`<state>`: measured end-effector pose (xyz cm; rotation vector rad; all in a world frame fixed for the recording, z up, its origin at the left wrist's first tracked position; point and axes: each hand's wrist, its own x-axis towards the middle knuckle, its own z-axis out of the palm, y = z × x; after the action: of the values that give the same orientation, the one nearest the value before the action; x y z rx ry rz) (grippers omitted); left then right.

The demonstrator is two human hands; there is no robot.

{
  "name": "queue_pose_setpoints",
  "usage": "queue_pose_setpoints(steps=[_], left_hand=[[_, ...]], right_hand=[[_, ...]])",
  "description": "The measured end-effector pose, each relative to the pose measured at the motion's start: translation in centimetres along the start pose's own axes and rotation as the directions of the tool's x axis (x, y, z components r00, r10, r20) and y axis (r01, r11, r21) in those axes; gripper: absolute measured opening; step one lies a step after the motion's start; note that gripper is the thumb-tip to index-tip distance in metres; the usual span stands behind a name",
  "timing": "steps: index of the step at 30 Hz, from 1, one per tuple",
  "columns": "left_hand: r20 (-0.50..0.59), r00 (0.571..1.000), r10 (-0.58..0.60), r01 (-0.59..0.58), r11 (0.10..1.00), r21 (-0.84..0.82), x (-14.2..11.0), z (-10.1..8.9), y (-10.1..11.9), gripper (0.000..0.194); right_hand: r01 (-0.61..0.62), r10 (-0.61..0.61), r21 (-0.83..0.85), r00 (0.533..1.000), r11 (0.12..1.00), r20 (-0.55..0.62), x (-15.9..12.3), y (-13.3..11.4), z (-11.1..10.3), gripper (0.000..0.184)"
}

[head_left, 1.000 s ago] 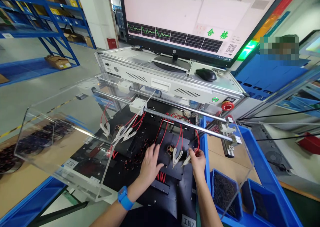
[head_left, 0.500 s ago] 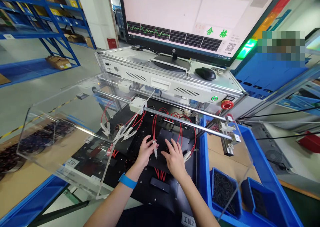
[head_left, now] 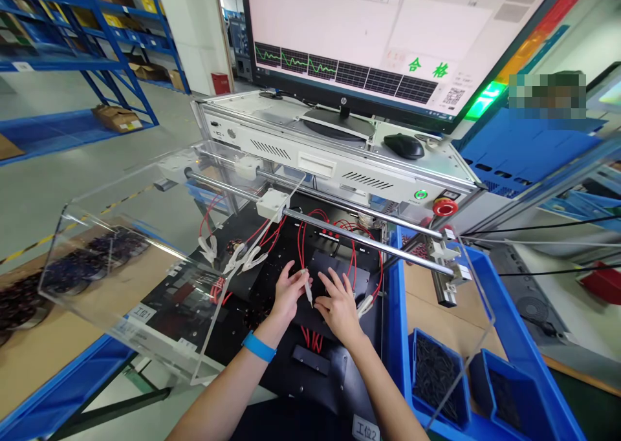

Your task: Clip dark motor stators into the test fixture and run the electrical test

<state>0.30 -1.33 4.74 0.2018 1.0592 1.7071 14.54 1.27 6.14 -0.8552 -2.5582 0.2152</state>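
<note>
Black fixture plate [head_left: 272, 363]: right hand [head_left: 339, 306] hides what it covers

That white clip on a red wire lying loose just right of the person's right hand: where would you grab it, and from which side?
Best guess: pinch the white clip across its wider rear handles, where the red wire joins, coming from above and the near side. Its narrow tip points down-left toward the right hand, and the wire loops away behind it, so that approach stays clear of both. The left hand already holds a similar clip.
</note>
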Motion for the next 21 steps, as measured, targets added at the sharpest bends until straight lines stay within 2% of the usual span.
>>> queue_pose_setpoints(steps=[13, 18, 21], left_hand=[[0.018, 0.999, 0.044, -0.045, 0.999, 0.030, -0.5, 0.0, 0.1, 0.069], [0.023, 0.998, 0.054, -0.054, 0.998, 0.042, 0.4, -0.3, 0.0, 0.072], [0.041, 0.995, 0.089, -0.094, 0.984, 0.149, 0.0, -0.4, -0.4, 0.078]], right_hand=[[-0.023, 0.023, -0.001, 1.000, 1.000, 0.000, -0.2, -0.2, 0.1, 0.009], [-0.040, 0.040, 0.014, 0.999, 0.999, 0.003, 0.0, -0.4, 0.0, 0.010], [-0.056, 0.056, 0.013, 0.998, 0.998, -0.014, -0.1, -0.9, -0.4, 0.014]])
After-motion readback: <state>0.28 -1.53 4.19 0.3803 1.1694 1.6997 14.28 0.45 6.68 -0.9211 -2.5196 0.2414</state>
